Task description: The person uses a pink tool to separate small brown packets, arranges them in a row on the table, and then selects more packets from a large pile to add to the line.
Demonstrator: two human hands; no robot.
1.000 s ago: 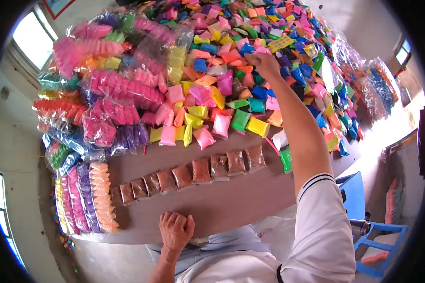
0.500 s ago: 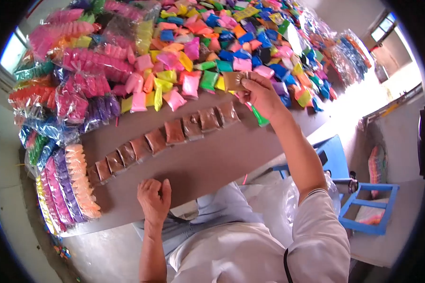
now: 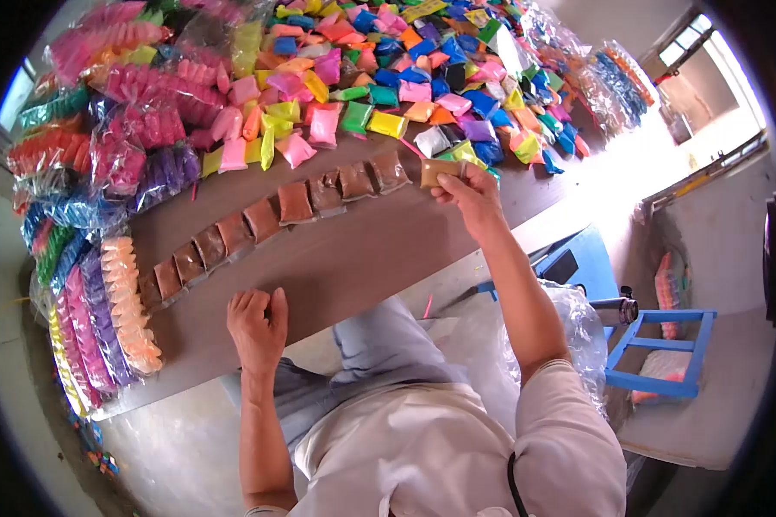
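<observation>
My right hand [image 3: 470, 200] pinches a light brown packet [image 3: 440, 174] just past the right end of a row of dark brown packets [image 3: 295, 202]. The row slants across the brown table [image 3: 345, 250], its packets side by side. My left hand [image 3: 257, 323] rests at the table's near edge with its fingers curled in and the thumb up; nothing shows in it.
A heap of coloured packets [image 3: 414, 90] covers the far side of the table. Bagged bundles [image 3: 147, 103] lie at the left, with stacked rows [image 3: 129, 302] below. A blue frame [image 3: 660, 383] and clear plastic [image 3: 569, 327] stand at the right.
My right hand has brought the light brown packet down from the heap's edge to the row's right end. The whole view has shifted somewhat; my left hand keeps its pose.
</observation>
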